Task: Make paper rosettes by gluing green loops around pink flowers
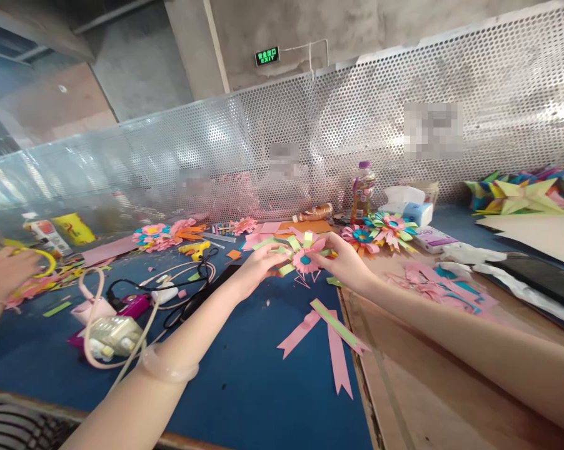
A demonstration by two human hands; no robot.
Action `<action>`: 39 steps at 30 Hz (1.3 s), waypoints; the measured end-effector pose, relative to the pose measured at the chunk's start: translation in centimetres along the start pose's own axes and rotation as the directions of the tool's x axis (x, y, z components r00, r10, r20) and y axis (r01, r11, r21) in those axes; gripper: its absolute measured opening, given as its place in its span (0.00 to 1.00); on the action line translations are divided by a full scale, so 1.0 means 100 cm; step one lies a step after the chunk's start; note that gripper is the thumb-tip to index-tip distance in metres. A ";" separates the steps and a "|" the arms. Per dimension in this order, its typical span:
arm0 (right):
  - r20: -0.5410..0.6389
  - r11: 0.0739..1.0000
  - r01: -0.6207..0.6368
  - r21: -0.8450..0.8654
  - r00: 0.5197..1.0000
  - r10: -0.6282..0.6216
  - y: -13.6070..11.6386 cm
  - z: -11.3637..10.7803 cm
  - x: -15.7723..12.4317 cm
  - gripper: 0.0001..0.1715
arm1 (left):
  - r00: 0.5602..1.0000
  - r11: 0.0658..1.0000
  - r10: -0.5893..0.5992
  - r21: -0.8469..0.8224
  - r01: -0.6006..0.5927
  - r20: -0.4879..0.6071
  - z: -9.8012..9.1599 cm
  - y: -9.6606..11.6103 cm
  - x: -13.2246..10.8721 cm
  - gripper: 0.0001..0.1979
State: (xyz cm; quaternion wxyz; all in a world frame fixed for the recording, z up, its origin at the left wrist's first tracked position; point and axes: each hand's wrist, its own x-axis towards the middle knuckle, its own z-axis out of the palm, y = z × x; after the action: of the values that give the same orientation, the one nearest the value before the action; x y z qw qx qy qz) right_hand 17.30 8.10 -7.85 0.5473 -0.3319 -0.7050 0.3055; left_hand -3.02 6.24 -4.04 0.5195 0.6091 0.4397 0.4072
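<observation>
Between my hands, above the blue table, is a paper flower (306, 255) with pink petals, light green strips and a blue centre. My left hand (262, 264) grips its left edge, fingers closed on the green strips. My right hand (341, 259) pinches a pink petal on the right side. Small pink pointed loops stick out below the flower. Nearer to me lie pink paper ribbons (337, 359) with notched ends, one light green strip (333, 322) across them. My fingers hide parts of the flower's rim.
Cables and a power strip (134, 306) lie left of my left arm, near a yellow glue gun (195, 250). Finished paper flowers (389, 230), a drink bottle (362, 190) and tissues (417, 212) stand behind. Another person's hand (10, 269) holds yellow-handled scissors (46, 262) at far left.
</observation>
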 end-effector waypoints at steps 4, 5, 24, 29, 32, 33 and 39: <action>-0.002 0.996 0.039 -0.084 0.999 -0.040 0.000 0.001 0.000 0.12 | 1.000 1.000 0.010 -0.003 -0.010 -0.006 0.001 0.001 -0.001 0.15; -0.011 0.987 0.072 -0.144 0.997 -0.074 -0.001 0.000 0.001 0.12 | 1.000 1.000 0.011 -0.015 -0.011 -0.002 0.001 0.001 0.000 0.15; 0.564 -0.209 0.710 -0.672 0.308 -0.767 -0.022 -0.019 -0.004 0.08 | 0.998 0.953 0.027 -0.303 -0.010 0.053 0.017 0.005 -0.009 0.10; 0.595 -0.206 0.713 -0.670 0.350 -0.724 -0.021 -0.020 -0.003 0.10 | 0.992 0.941 0.100 -0.318 -0.117 -0.070 0.019 0.002 -0.006 0.17; 0.655 -0.095 0.793 -0.602 0.422 -0.627 -0.020 -0.026 -0.003 0.13 | 0.981 0.951 0.140 -0.258 -0.171 -0.137 0.019 0.005 -0.007 0.19; 0.663 -0.017 0.827 -0.561 0.437 -0.608 -0.020 -0.027 -0.004 0.13 | 0.975 0.957 0.146 -0.225 -0.182 -0.165 0.018 0.006 -0.008 0.20; 0.171 0.587 0.531 -0.612 0.813 -0.557 -0.027 -0.021 0.001 0.15 | 0.962 0.975 0.205 -0.050 -0.217 -0.182 0.015 0.008 -0.010 0.22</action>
State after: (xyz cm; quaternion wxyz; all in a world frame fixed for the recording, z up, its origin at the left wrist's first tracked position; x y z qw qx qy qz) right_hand 18.93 6.74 -5.16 0.4827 -0.2706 -0.8212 -0.1390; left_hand -1.80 4.77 -3.48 0.4533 0.5958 0.4018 0.5274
